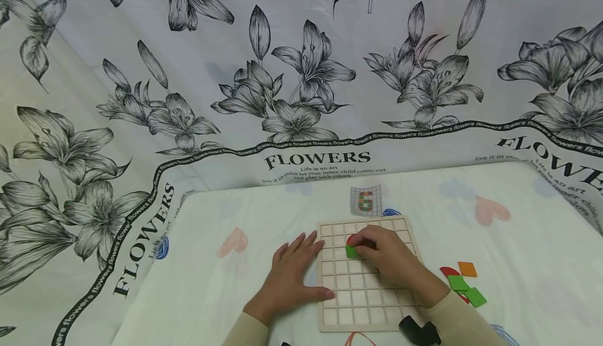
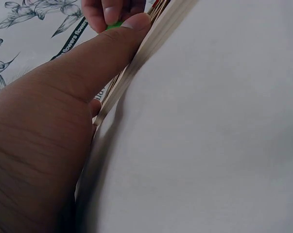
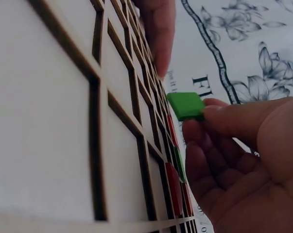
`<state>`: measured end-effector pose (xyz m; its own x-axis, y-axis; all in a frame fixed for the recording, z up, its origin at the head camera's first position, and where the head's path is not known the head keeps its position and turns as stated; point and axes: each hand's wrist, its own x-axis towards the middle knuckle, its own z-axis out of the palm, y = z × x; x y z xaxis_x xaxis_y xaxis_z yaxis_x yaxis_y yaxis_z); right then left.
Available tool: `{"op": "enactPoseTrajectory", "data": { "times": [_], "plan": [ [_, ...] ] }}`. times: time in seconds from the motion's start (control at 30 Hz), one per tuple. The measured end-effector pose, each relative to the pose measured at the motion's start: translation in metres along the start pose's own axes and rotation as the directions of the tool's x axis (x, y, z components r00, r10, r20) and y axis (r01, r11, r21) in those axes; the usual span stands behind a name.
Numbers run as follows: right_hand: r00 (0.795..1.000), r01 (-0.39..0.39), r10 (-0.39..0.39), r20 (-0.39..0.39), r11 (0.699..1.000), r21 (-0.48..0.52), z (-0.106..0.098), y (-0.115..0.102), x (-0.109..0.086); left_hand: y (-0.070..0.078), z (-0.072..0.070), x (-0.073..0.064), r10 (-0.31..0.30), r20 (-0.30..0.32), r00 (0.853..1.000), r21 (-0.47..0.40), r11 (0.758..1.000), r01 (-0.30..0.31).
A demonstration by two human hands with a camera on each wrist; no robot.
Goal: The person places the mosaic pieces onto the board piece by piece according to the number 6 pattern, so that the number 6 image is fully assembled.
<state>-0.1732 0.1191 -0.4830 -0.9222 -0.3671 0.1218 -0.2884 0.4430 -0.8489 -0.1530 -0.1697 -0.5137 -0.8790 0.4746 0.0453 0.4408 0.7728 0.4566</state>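
Note:
My right hand (image 1: 394, 260) pinches a green square tile (image 3: 186, 106) between thumb and fingertips, over the upper part of a wooden grid board (image 1: 345, 314). In the right wrist view the tile is tilted, close to the board's surface. Red pieces (image 3: 173, 188) and a green piece (image 3: 180, 164) sit in cells near that hand, which covers part of them in the head view. My left hand (image 1: 293, 275) lies spread along the board's left edge, fingers straight, with the thumb reaching over the frame.
Right of the board lie loose tiles: an orange square (image 1: 467, 269), green squares (image 1: 476, 297) and a red curved piece (image 1: 449, 271). A gridded pattern card (image 1: 365, 201) lies behind the board. A black device (image 1: 419, 330) is by the right wrist, overlapping the board's front corner.

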Motion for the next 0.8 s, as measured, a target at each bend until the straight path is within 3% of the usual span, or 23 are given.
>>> {"op": "enactPoseTrajectory", "data": {
  "times": [0.43,0.8],
  "plan": [
    [0.999,0.046,-0.047,-0.004,0.996,-0.080,0.0046,0.0075,0.0011,-0.0024,0.0026,0.0003,-0.012,0.006,1.000,-0.001,1.000,0.013],
    [1.000,0.006,-0.004,0.023,0.998,-0.070,0.0055,0.0070,0.0002,-0.0019,0.0018,0.0005,-0.004,-0.001,1.000,0.003,1.000,0.004]
  ]
}}
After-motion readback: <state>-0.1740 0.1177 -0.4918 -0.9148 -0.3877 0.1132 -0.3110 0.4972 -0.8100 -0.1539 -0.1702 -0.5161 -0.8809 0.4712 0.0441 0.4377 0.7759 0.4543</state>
